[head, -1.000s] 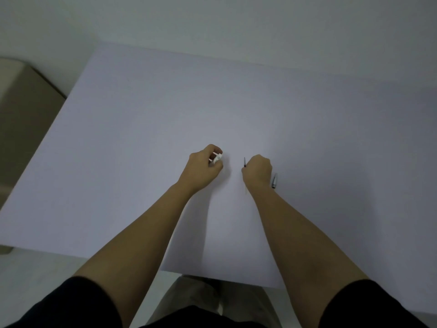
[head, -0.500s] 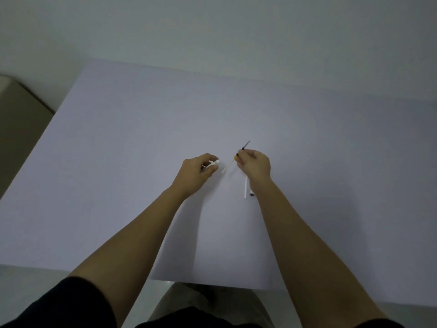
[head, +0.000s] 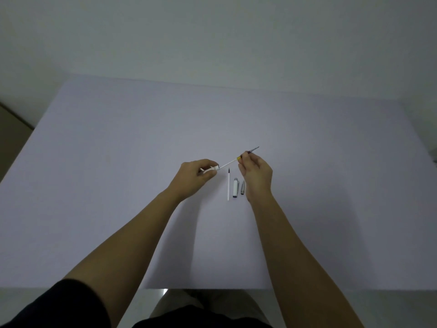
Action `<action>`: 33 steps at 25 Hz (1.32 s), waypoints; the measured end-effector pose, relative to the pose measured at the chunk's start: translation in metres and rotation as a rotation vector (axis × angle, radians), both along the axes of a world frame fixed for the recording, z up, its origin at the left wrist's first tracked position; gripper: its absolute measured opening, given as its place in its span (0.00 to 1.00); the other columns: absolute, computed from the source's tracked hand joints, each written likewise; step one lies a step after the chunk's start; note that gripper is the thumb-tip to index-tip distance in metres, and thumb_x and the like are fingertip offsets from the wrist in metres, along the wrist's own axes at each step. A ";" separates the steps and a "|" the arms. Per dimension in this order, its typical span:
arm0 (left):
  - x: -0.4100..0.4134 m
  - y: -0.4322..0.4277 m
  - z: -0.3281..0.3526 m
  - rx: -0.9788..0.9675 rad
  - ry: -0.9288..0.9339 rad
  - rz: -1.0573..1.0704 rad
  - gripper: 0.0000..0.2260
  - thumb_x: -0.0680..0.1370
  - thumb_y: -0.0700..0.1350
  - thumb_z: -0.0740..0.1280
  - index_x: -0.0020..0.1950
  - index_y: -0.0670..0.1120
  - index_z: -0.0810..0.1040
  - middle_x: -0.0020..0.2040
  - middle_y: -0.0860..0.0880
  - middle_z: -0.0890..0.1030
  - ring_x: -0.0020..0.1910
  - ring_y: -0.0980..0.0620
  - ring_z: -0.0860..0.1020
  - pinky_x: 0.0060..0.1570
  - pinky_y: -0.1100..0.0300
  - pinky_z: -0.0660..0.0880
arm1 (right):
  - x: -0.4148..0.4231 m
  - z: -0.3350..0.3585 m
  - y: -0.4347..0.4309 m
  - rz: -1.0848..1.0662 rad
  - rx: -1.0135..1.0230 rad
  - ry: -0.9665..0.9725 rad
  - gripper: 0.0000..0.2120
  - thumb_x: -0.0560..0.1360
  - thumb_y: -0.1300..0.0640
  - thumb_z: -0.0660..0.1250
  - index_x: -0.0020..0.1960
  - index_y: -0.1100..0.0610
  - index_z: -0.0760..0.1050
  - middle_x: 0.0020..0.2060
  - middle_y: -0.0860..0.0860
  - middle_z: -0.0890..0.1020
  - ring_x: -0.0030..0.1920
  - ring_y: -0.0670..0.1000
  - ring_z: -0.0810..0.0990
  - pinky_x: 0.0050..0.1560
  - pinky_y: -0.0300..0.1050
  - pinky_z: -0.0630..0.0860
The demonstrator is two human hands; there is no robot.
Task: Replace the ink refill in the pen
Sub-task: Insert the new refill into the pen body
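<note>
Left hand (head: 192,178) has its fingers clenched around the white pen barrel (head: 211,169), held just over the worktop (head: 118,162). The refill (head: 230,163) sticks out of it toward the right hand (head: 256,175), pinched there. Below lie a spare refill (head: 228,187), a cap (head: 235,188) and a grey tip piece (head: 242,188).

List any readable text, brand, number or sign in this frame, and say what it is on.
None can be read.
The pen barrel in the left hand, the refill in the right hand, the spare refill, the cap and the grey piece on the table show no legible marks; any print is too small.
</note>
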State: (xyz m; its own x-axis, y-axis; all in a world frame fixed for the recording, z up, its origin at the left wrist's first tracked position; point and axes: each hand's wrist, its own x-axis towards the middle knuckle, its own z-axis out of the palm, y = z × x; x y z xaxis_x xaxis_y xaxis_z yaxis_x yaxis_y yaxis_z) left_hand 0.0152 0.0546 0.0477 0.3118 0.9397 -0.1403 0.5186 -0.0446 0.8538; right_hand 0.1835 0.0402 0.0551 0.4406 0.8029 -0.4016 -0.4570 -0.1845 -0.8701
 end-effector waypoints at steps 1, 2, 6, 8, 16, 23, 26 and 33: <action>0.001 0.000 0.001 0.000 -0.001 -0.001 0.07 0.76 0.48 0.65 0.53 0.55 0.79 0.42 0.57 0.80 0.43 0.55 0.79 0.40 0.66 0.70 | 0.000 0.001 0.000 -0.001 0.000 0.000 0.06 0.75 0.61 0.67 0.51 0.60 0.76 0.43 0.51 0.82 0.43 0.44 0.82 0.43 0.34 0.79; 0.001 0.000 0.002 0.002 -0.003 -0.003 0.07 0.76 0.48 0.66 0.53 0.55 0.79 0.42 0.56 0.80 0.43 0.54 0.79 0.41 0.65 0.71 | 0.000 0.001 0.000 -0.004 0.002 0.000 0.07 0.75 0.61 0.67 0.52 0.61 0.76 0.43 0.51 0.82 0.43 0.44 0.82 0.43 0.34 0.79; 0.002 -0.001 0.005 0.014 0.010 -0.016 0.07 0.76 0.48 0.66 0.52 0.55 0.79 0.44 0.53 0.81 0.43 0.52 0.79 0.43 0.63 0.73 | 0.000 0.005 0.000 0.009 0.005 -0.020 0.07 0.75 0.60 0.67 0.52 0.61 0.76 0.43 0.51 0.82 0.43 0.45 0.82 0.42 0.33 0.79; 0.004 -0.001 0.007 0.023 0.013 -0.005 0.07 0.76 0.48 0.66 0.52 0.54 0.79 0.44 0.53 0.81 0.43 0.53 0.79 0.43 0.63 0.73 | -0.001 0.007 -0.002 0.052 0.007 -0.027 0.06 0.75 0.60 0.67 0.51 0.60 0.76 0.43 0.51 0.82 0.43 0.44 0.82 0.40 0.31 0.79; 0.007 0.000 0.023 0.122 0.036 0.041 0.05 0.75 0.47 0.66 0.47 0.50 0.81 0.35 0.56 0.79 0.32 0.60 0.72 0.32 0.72 0.66 | -0.006 0.011 -0.008 0.331 -0.044 -0.030 0.05 0.74 0.54 0.68 0.44 0.55 0.80 0.42 0.49 0.82 0.46 0.47 0.82 0.48 0.35 0.78; 0.006 -0.004 0.025 0.120 0.021 0.044 0.06 0.76 0.46 0.65 0.48 0.48 0.81 0.37 0.52 0.80 0.34 0.56 0.72 0.35 0.64 0.67 | -0.004 0.010 -0.010 0.241 -0.020 -0.040 0.07 0.74 0.56 0.69 0.49 0.58 0.79 0.41 0.50 0.82 0.43 0.44 0.83 0.44 0.33 0.80; 0.005 -0.006 0.025 0.129 0.024 0.051 0.06 0.76 0.46 0.65 0.49 0.49 0.81 0.39 0.55 0.79 0.36 0.59 0.74 0.36 0.67 0.67 | -0.006 0.013 -0.010 0.268 -0.021 -0.057 0.06 0.73 0.55 0.69 0.45 0.57 0.79 0.40 0.50 0.82 0.40 0.42 0.84 0.43 0.32 0.80; 0.005 -0.008 0.023 0.127 -0.007 0.069 0.10 0.77 0.48 0.65 0.56 0.50 0.79 0.48 0.51 0.81 0.46 0.54 0.77 0.44 0.70 0.68 | -0.007 0.017 -0.006 0.363 -0.010 -0.087 0.04 0.73 0.54 0.70 0.44 0.54 0.80 0.43 0.51 0.83 0.44 0.45 0.83 0.43 0.32 0.79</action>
